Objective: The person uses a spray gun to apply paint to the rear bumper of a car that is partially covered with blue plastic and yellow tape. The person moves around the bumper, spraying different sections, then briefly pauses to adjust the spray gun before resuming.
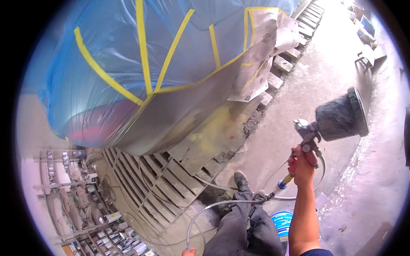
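In my right hand (304,168) is a spray gun (309,132) with a dark, paint-stained cup (339,115) on it, tilted toward the right. My left hand (189,251), at the lower edge, is closed on a pale air hose (215,202) that runs to the coupling below the gun. Ahead stands a vehicle body covered in translucent blue plastic (111,68), yellow tape (175,42) and masking paper (282,32). Its lower panel (166,119) is exposed, dull grey with a yellowish patch.
Slatted floor grates (158,187) and hoses lie below the vehicle, beside a concrete walkway (311,68). A blue bucket (280,222) is by my legs. Shelves (68,196) crowded with cans and boxes are at lower left. A stand (367,57) and scattered items sit upper right.
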A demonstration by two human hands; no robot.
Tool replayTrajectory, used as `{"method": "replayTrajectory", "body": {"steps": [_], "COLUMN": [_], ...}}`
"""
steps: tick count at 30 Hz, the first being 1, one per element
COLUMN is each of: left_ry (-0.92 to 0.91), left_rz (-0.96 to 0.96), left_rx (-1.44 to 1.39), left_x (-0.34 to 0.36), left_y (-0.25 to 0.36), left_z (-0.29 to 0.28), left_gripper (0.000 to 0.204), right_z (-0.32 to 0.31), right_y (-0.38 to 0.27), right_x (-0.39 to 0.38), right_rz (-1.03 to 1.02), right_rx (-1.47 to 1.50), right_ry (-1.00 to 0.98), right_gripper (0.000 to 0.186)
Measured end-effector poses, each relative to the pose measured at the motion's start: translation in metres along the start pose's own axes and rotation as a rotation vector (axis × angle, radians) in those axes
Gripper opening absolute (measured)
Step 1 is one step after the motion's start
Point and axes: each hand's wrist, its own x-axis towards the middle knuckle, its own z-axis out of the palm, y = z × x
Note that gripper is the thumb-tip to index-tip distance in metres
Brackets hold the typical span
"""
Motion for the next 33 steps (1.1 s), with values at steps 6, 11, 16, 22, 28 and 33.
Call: {"method": "replayTrajectory", "body": {"steps": [6,11,16,22,28,33], "left_ry": [-0.063,-0.093,-0.058,0.033,0.007,0.022], "left_rz": [0.065,0.030,0.067,-0.008,-0.004,0.060], "left_rx": [0.088,0.077,0.035,-0.056,-0.061,0.065], "left_x": [0.034,0.060,0.058,0.024,-0.054,-0.096], "left_y": [0.075,0.118,0.135,0.152,0.191,0.202], "left_z": [0.001,-0.015,-0.012,0.035,0.127,0.191], "left_gripper": [0.021,0.019,0.018,0.017,0.017,0.019], "right_z": [-0.001,0.005,0.000,-0.024,-0.054,-0.100], "right_y": [0.002,0.031,-0.017,-0.089,-0.059,-0.016], "right_x": [0.002,0.010,0.053,0.119,0.172,0.182], "right_rz": [-0.155,-0.275,-0.125,-0.232,-0.001,-0.066], "right_rx": [0.009,-0.402,-0.167,0.089,-0.124,-0.318], "right_ry": [-0.116,-0.679,-0.465,0.071,-0.340,-0.858], "right_gripper": [0.024,0.021,0.007,0.014,0.012,0.041]}}
